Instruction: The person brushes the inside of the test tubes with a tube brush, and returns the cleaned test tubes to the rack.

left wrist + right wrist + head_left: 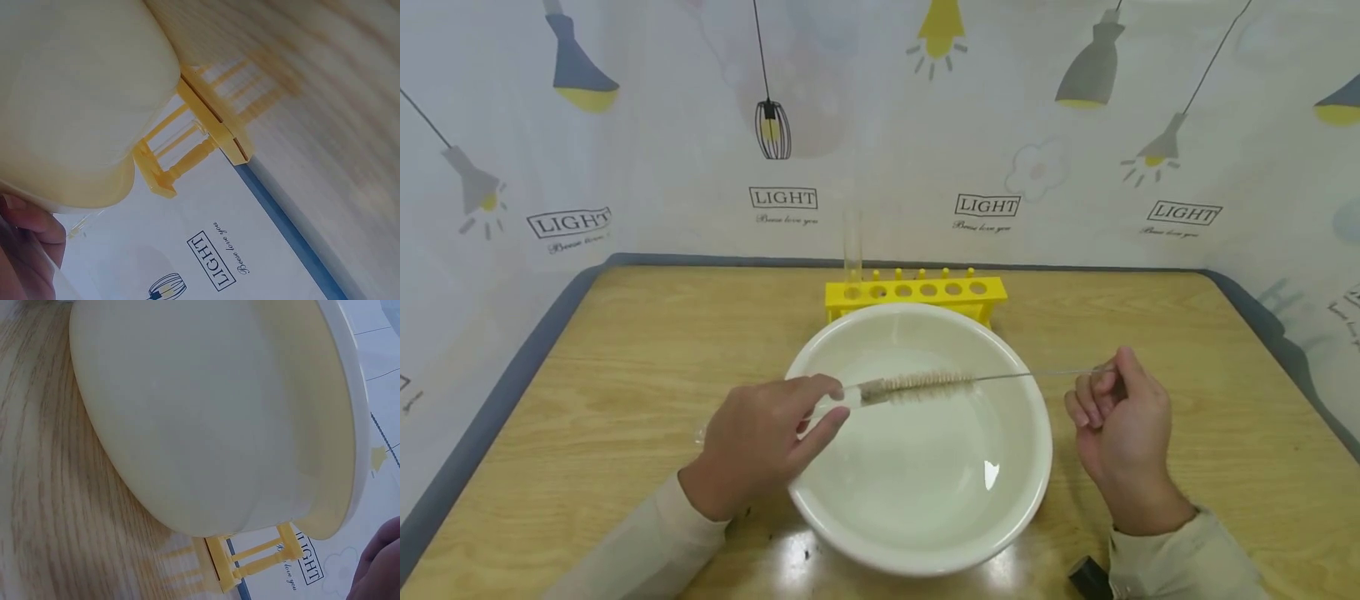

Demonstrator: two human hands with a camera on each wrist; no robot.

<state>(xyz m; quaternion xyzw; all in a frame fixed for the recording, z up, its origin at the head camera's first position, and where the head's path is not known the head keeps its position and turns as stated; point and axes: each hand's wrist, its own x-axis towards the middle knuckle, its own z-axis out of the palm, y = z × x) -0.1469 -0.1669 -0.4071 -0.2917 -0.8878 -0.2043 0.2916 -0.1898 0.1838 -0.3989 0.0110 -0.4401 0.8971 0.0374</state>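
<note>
My left hand (760, 433) grips a clear glass test tube (850, 398), which lies nearly level above the white basin (917, 492) with its mouth toward the right. A test tube brush (928, 383) with pale bristles has its tip inside the tube; most of the bristles show outside it. At the right, my right hand (1123, 425) pinches the end of the brush's thin wire handle (1045, 373). In the left wrist view, fingers (40, 228) show beside the basin's rim. Only an edge of the right hand (378, 569) enters the right wrist view.
Behind the basin stands a yellow test tube rack (917, 292), with another clear tube (852, 246) upright in its leftmost hole. A dark cylindrical object (1090, 577) lies by the right sleeve, partly cut off. A lamp-patterned curtain (880, 125) borders the wooden table (647, 350).
</note>
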